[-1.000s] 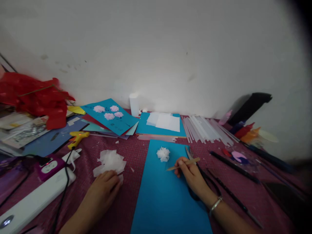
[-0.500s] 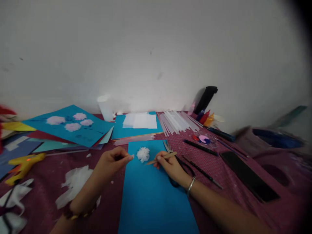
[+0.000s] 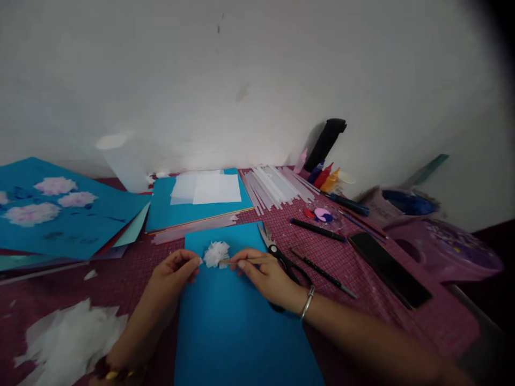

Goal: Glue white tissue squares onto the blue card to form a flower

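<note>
On the blue sheet lies a ruffled white paper flower. My right hand grips a flat wooden stick, whose tip meets the flower's lower right edge. To the flower's left, my left hand is closed in a pinch, with a tiny white paper piece showing at the fingertips. Black-handled scissors lie partly beneath my right hand. A heap of white tissue paper pieces lies beside my left forearm.
At the left lies a blue sheet with pinkish flowers. White papers and a bundle of translucent sticks are at the back. A black pen, phone, paint bottles and pink container stand or lie right.
The wooden stick's tip has come to the flower's edge. My left hand remains pinched beside the flower. The view has shifted right, so the yellow glue gun is out of sight.
</note>
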A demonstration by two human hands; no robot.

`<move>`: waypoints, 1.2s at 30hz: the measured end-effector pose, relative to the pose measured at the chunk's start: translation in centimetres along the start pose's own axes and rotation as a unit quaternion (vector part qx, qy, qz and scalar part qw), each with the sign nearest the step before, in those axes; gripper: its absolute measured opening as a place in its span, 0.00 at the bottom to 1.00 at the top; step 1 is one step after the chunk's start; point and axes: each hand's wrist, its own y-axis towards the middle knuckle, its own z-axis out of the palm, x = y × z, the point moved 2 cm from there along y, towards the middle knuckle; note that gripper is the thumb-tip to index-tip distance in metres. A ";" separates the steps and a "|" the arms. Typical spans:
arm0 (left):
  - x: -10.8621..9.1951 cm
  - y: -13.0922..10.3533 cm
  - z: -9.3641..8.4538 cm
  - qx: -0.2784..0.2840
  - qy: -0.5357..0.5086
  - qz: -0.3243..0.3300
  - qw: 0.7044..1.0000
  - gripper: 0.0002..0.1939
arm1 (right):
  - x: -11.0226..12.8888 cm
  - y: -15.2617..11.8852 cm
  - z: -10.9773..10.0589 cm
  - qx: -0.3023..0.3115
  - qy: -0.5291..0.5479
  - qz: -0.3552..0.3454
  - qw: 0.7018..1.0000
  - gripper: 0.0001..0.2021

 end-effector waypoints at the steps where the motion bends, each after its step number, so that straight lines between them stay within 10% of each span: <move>1: -0.2 0.0 0.1 0.009 0.020 0.008 1.000 0.15 | -0.1 0.0 0.0 -0.005 0.001 0.001 1.000 0.13; 13: -1.7 -1.5 0.7 0.151 0.155 0.015 0.976 0.14 | -0.1 0.4 0.0 -0.015 -0.022 -0.012 1.000 0.12; 21: 0.2 -0.1 2.1 0.071 0.198 0.124 0.970 0.13 | 0.0 0.2 -0.2 -0.018 -0.013 -0.037 0.999 0.11; 36: 0.7 0.3 2.1 0.065 0.208 0.134 0.967 0.15 | 0.6 -0.5 -0.2 -0.025 0.053 -0.003 0.998 0.09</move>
